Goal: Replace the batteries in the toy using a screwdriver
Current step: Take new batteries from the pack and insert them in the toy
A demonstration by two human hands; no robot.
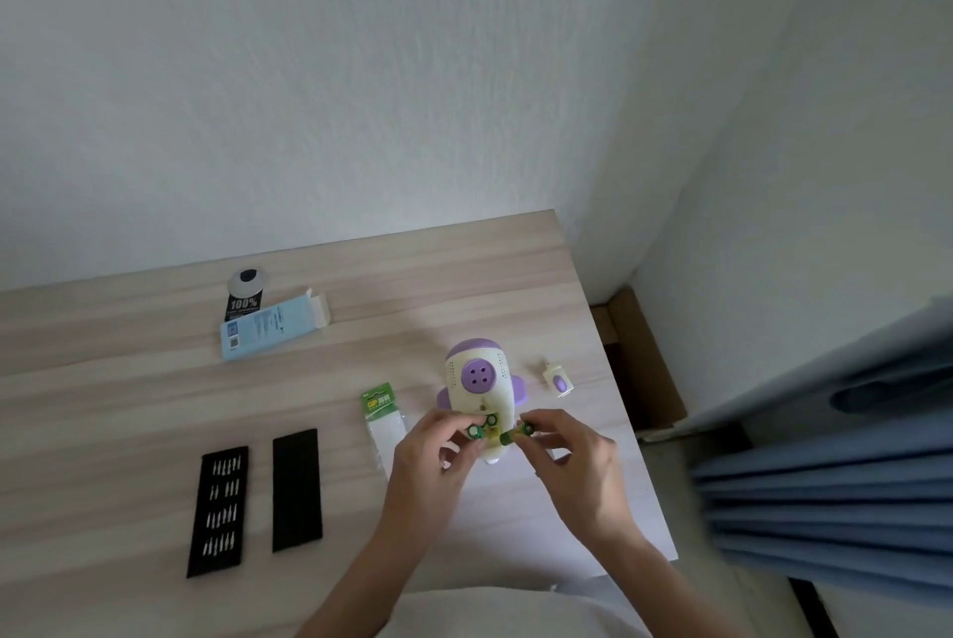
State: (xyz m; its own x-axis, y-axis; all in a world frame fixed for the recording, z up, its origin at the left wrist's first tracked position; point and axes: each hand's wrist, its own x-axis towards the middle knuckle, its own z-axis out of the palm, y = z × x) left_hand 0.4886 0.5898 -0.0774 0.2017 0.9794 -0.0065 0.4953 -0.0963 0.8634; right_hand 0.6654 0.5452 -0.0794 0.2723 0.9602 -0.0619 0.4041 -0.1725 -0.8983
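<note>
Tabletop of pale wood grain runs under everything we see, backed by a white wall that turns a corner at the right. At its far left lies a black bit tray with rows of small metal bits, and just beside it a plain black strip of much the same shape. Farther back sit a blue carton with its end flap open and a black tag printed "100%" at its far edge. Toward the middle we find a green battery pack lying flat, close to our left hand. That hand's grip is narrowed to a pinch, thumb and fingertips holding a green battery at the near end of the toy. The toy, a cream and purple rocket shape, lies on the tabletop right of centre, nose away from us. Our right hand is on its other side, its grip likewise closed to a pinch on a second green battery, close beside the first. A small cream and purple piece lies apart to the toy's right. Blue pleated curtain fills the far right edge.
</note>
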